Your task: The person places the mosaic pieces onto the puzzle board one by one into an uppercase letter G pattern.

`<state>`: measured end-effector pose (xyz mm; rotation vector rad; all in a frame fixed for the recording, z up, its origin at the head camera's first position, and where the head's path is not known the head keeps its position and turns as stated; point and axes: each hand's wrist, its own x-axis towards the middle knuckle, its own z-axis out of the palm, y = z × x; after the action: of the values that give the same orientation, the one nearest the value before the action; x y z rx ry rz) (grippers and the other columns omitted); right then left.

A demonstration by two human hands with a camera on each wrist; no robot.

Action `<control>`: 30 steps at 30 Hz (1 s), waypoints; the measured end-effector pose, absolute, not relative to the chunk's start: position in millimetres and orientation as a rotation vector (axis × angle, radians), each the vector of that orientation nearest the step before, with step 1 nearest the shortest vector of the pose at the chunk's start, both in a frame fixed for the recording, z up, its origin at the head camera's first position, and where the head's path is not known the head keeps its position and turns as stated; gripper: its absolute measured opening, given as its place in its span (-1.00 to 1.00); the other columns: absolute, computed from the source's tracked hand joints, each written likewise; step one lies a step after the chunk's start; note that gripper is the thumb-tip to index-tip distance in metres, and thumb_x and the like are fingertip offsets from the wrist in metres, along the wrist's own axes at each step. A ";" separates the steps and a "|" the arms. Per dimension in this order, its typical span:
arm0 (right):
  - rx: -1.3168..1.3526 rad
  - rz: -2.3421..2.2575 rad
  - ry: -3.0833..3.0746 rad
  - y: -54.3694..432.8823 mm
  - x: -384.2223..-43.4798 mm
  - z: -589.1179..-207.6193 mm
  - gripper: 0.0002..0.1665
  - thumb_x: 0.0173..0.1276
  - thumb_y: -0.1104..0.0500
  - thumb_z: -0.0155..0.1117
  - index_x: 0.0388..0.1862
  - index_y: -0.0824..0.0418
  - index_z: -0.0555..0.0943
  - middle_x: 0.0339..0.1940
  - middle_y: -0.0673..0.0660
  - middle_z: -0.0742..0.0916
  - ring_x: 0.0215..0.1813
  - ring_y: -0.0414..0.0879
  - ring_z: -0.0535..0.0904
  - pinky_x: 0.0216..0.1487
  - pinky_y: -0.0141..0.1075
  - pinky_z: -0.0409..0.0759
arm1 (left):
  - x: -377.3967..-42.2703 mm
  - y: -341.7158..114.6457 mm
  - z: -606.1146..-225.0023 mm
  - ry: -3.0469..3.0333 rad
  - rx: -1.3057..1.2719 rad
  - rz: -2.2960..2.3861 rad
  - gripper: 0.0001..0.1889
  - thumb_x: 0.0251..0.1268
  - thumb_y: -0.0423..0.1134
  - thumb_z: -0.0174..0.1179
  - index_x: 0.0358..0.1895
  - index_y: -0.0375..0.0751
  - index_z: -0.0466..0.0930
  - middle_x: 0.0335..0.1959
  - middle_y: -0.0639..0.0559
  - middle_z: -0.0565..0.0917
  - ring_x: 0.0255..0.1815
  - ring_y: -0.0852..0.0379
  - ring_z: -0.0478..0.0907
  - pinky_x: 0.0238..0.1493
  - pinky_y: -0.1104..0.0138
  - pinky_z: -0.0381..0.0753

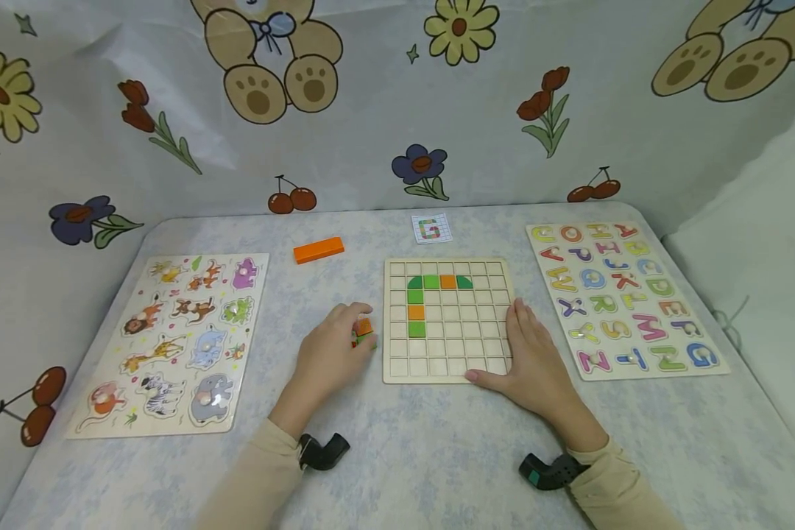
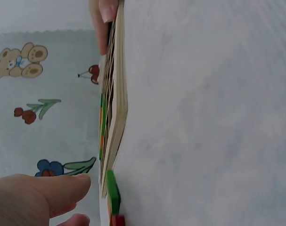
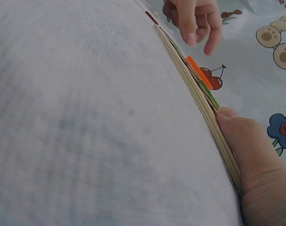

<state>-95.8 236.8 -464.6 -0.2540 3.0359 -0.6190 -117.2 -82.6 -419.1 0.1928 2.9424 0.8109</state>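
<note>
A wooden grid board [image 1: 450, 350] lies at the centre of the table. Along its upper left runs a bent line of tiles: orange and green squares, plus a dark green rounded piece [image 1: 464, 282] at the right end. My left hand [image 1: 331, 346] hovers just left of the board, thumb and fingers apart, over a small heap of coloured tiles [image 1: 364, 327] partly hidden by it. In the left wrist view a green tile [image 2: 113, 193] stands out beside the thumb. My right hand [image 1: 536, 361] spans the board's lower right corner, straight fingers along the right edge, thumb at the front edge.
An orange bar [image 1: 319, 250] and a small pattern card [image 1: 431, 229] lie behind the board. An animal puzzle [image 1: 192, 324] is on the left, a letter puzzle [image 1: 619, 302] on the right. A printed cloth [image 1: 364, 110] hangs at the table's back edge.
</note>
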 end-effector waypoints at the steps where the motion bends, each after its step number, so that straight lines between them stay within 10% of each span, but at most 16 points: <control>1: -0.253 -0.621 3.034 236.7 -95.8 -464.5 0.68 -0.10 -0.66 0.29 0.60 0.37 -0.22 0.65 0.30 -0.11 0.66 0.26 -0.17 0.55 0.18 -0.03 | -117.5 -89.2 -418.1 2.937 0.174 0.804 -0.50 0.25 0.02 0.34 0.24 0.09 0.48 -0.22 0.13 0.52 -0.38 0.15 0.46 -0.47 0.31 0.40; 10: -0.261 -0.618 3.038 237.4 -96.7 -463.7 0.67 -0.09 -0.64 0.30 0.60 0.37 -0.23 0.65 0.31 -0.11 0.65 0.27 -0.17 0.55 0.19 -0.03 | -115.8 -133.8 -399.9 2.799 0.109 0.697 -0.38 0.00 0.09 0.51 0.08 -0.01 0.42 -0.17 0.05 0.55 -0.24 0.09 0.51 -0.29 0.24 0.45; 30: -0.258 -0.650 3.026 237.3 -95.8 -464.1 0.67 -0.10 -0.63 0.34 0.60 0.36 -0.22 0.65 0.29 -0.12 0.66 0.26 -0.18 0.54 0.21 -0.03 | -113.1 -143.6 -403.7 2.776 0.167 0.652 -0.81 0.14 -0.13 0.45 -0.23 -0.02 0.65 -0.25 0.08 0.66 -0.26 0.10 0.55 -0.19 0.18 0.53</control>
<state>-95.8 237.3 -464.1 -0.2578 3.0261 -0.6503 -113.1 -143.6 -403.7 0.1666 2.7755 0.6520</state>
